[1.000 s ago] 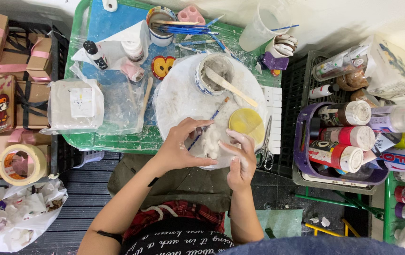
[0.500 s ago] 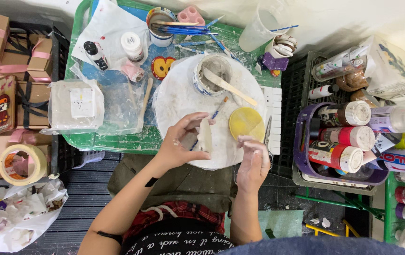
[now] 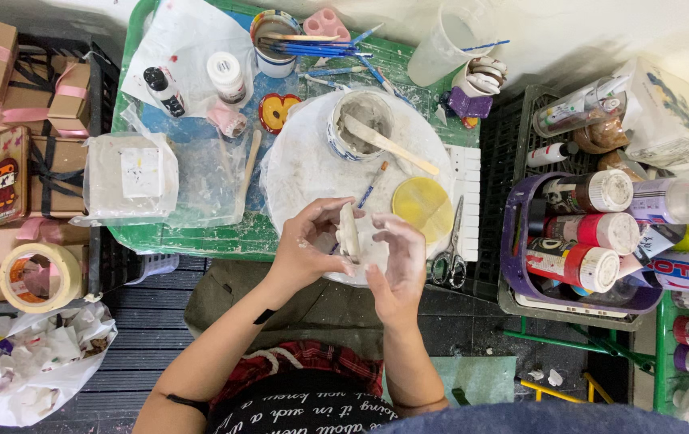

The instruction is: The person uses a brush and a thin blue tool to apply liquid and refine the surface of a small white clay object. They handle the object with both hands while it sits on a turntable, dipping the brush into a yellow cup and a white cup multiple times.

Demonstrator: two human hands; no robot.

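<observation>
Left hand [image 3: 308, 245]: closed round small white plaster piece [image 3: 350, 231], held upright over white round board [image 3: 304, 161]. Right hand [image 3: 397, 261]: back at piece, fingers cupping its 3 o'clock side; 0.5 s ago it hung off board edge. 2-handed hold resumed. Mixing cup [image 3: 360, 124] at 12 o'clock, yellow disc [image 3: 421, 207] at 2, scissors [image 3: 451, 249] at 3.

I see both forearms bare to the elbow, no sleeves on them. My left hand [image 3: 306, 251] and right hand [image 3: 397, 265] wear no gloves, and pale plaster dust smears the fingers. A thin dark band circles the left arm near the elbow. I wear a black top with pale script lettering over red plaid cloth.
</observation>
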